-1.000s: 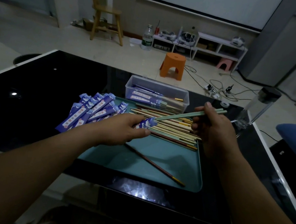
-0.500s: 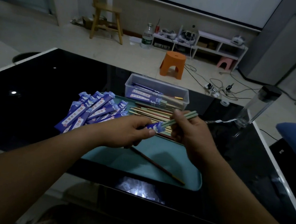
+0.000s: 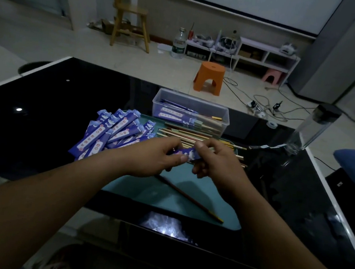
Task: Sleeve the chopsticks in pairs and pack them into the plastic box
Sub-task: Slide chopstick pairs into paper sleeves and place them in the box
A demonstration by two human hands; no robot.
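Note:
My left hand [image 3: 159,156] pinches a blue paper sleeve [image 3: 188,153] over the teal tray [image 3: 165,201]. My right hand [image 3: 215,162] grips the light green chopstick pair at the sleeve's right end; only a stub of the pair shows by its fingers. Loose chopsticks [image 3: 185,135] lie in a row on the tray behind my hands. One dark red chopstick [image 3: 189,198] lies apart near the tray's front. A heap of empty blue sleeves [image 3: 111,134] rests at the tray's left edge. The clear plastic box [image 3: 190,114] behind the tray holds several sleeved pairs.
Everything sits on a black glass table [image 3: 41,124] with a white rim. A clear bottle with a black cap [image 3: 310,130] stands at the table's right edge. An orange stool [image 3: 210,77], cables and a wooden chair are on the floor beyond.
My right hand has moved left toward my left hand, pushing the green chopstick pair into the blue sleeve. Most of the pair's length is now out of sight.

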